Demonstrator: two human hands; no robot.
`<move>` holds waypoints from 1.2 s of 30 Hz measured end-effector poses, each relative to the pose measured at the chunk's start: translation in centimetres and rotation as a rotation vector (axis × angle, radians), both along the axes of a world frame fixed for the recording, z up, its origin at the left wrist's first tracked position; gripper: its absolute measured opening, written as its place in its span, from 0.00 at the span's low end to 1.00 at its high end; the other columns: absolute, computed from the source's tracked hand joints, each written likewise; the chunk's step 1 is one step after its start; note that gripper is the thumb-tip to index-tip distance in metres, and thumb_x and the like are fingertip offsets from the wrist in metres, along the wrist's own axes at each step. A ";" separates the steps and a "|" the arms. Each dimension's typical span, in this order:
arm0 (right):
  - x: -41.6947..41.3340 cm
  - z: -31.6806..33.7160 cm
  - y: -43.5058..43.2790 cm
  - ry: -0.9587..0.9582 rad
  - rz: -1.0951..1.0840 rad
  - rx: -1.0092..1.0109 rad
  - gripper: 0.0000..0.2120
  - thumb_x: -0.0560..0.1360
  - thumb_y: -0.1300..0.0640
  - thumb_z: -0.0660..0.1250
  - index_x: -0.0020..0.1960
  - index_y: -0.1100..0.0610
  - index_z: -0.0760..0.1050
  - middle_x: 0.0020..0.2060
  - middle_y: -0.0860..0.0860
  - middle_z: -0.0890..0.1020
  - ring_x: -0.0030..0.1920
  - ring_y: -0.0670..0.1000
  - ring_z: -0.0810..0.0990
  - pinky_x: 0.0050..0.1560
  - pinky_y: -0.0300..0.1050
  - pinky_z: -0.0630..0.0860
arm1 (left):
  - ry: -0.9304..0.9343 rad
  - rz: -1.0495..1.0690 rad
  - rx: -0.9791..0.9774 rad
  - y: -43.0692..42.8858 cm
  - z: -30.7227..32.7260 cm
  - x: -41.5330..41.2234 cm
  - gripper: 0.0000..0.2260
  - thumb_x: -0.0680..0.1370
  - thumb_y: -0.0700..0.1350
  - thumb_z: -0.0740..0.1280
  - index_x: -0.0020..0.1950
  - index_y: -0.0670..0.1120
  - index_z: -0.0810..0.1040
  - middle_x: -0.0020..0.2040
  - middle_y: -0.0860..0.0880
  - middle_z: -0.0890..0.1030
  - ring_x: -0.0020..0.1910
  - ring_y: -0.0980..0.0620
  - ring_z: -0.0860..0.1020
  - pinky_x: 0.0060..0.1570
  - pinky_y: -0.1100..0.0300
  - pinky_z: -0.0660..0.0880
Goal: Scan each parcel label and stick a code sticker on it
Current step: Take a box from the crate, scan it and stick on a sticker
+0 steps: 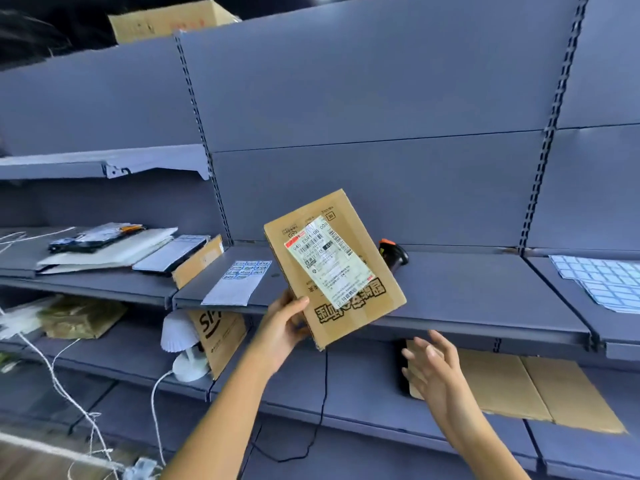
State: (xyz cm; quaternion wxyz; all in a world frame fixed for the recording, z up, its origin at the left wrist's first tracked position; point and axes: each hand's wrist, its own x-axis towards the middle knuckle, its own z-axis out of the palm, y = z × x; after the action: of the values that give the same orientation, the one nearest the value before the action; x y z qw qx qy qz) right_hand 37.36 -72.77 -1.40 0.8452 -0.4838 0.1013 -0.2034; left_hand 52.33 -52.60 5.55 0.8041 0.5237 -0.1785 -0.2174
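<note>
grey-blue shelf [467, 292] runs across the view. cardboard parcel [346, 323] is held tilted in the air in front of the shelf edge, white label [329, 261] facing up. sticker sheet [239, 282] lies flat on the shelf, just left of the parcel. left hand [284, 327] grips the parcel's lower left edge, thumb on the front face. right hand [429, 368] is below the parcel, fingers spread, holding nothing. scanner [394, 254] sits on the shelf, partly hidden behind the parcel.
</note>
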 end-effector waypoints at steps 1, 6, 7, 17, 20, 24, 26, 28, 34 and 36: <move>0.7 0.7 -0.5 -0.017 0.010 -0.008 0.52 0.43 0.35 0.81 0.64 0.48 0.68 0.59 0.51 0.74 0.57 0.53 0.78 0.53 0.49 0.74 | -0.023 0.001 0.022 0.3 0.3 0.6 0.15 0.73 0.40 0.68 0.59 0.44 0.76 0.52 0.44 0.83 0.47 0.47 0.81 0.40 0.54 0.78; 4.2 3.3 -1.8 -0.066 0.054 -0.072 0.48 0.47 0.35 0.80 0.62 0.48 0.70 0.59 0.52 0.74 0.55 0.52 0.78 0.54 0.49 0.74 | -0.080 -0.009 0.137 0.7 1.5 2.7 0.16 0.71 0.43 0.68 0.58 0.47 0.77 0.48 0.46 0.81 0.39 0.50 0.75 0.40 0.55 0.70; 4.8 3.7 -1.9 -0.068 0.056 -0.094 0.47 0.47 0.34 0.80 0.62 0.48 0.70 0.59 0.52 0.74 0.55 0.52 0.79 0.54 0.49 0.73 | -0.086 -0.013 0.152 0.6 1.5 3.0 0.16 0.71 0.44 0.68 0.59 0.47 0.77 0.48 0.46 0.82 0.39 0.51 0.76 0.40 0.56 0.70; 14.5 4.2 -2.3 -0.041 0.001 -0.213 0.46 0.49 0.30 0.77 0.62 0.50 0.72 0.62 0.53 0.76 0.60 0.52 0.77 0.59 0.49 0.73 | -0.113 -0.067 0.188 -0.8 1.4 13.1 0.10 0.78 0.37 0.61 0.58 0.44 0.76 0.48 0.46 0.82 0.40 0.53 0.81 0.32 0.61 0.76; 18.6 5.3 -2.5 -0.042 -0.034 -0.237 0.48 0.48 0.31 0.78 0.63 0.51 0.71 0.61 0.51 0.77 0.62 0.50 0.76 0.59 0.47 0.72 | -0.147 -0.106 0.206 -1.4 2.2 17.8 0.12 0.77 0.36 0.62 0.60 0.44 0.75 0.48 0.47 0.83 0.40 0.53 0.82 0.33 0.61 0.76; 23.6 6.5 -2.8 -0.003 -0.149 -0.267 0.25 0.66 0.42 0.74 0.58 0.51 0.74 0.59 0.50 0.77 0.60 0.49 0.76 0.63 0.49 0.71 | -0.173 -0.153 0.209 -2.1 2.9 23.2 0.14 0.75 0.36 0.66 0.60 0.44 0.75 0.48 0.48 0.83 0.39 0.54 0.81 0.33 0.62 0.76; 26.0 5.6 -3.8 0.163 -0.366 -0.341 0.11 0.73 0.52 0.70 0.54 0.52 0.75 0.51 0.49 0.79 0.53 0.50 0.77 0.58 0.48 0.72 | -0.159 -0.175 0.212 -2.2 2.5 25.9 0.16 0.74 0.37 0.67 0.61 0.43 0.74 0.47 0.47 0.82 0.37 0.54 0.81 0.32 0.62 0.75; 27.7 4.4 -5.1 0.407 -0.568 -0.458 0.15 0.68 0.48 0.70 0.50 0.54 0.75 0.42 0.53 0.78 0.44 0.55 0.75 0.48 0.51 0.72 | -0.136 -0.184 0.214 -2.5 1.7 28.2 0.13 0.76 0.35 0.64 0.61 0.43 0.74 0.47 0.46 0.81 0.36 0.55 0.80 0.32 0.63 0.75; 30.1 2.2 -6.1 0.933 -0.599 -0.628 0.31 0.71 0.55 0.71 0.65 0.67 0.60 0.62 0.66 0.68 0.63 0.67 0.67 0.61 0.56 0.67 | -0.089 -0.219 0.246 -3.4 -0.2 32.3 0.22 0.69 0.41 0.71 0.63 0.46 0.74 0.53 0.44 0.82 0.45 0.50 0.80 0.39 0.58 0.74; 30.5 1.9 -6.6 0.906 -0.600 -0.642 0.25 0.70 0.60 0.70 0.60 0.66 0.61 0.56 0.65 0.73 0.57 0.66 0.72 0.55 0.54 0.72 | -0.069 -0.236 0.245 -3.8 -0.9 33.0 0.25 0.66 0.43 0.71 0.64 0.46 0.74 0.54 0.45 0.82 0.43 0.52 0.80 0.37 0.60 0.74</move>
State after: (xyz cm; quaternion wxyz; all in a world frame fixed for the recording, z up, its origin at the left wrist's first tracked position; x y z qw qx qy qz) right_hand 67.83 -79.33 0.48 0.4371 -0.7021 0.5144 -0.2268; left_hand 85.36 -56.42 4.68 0.6965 0.6003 -0.2387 -0.3123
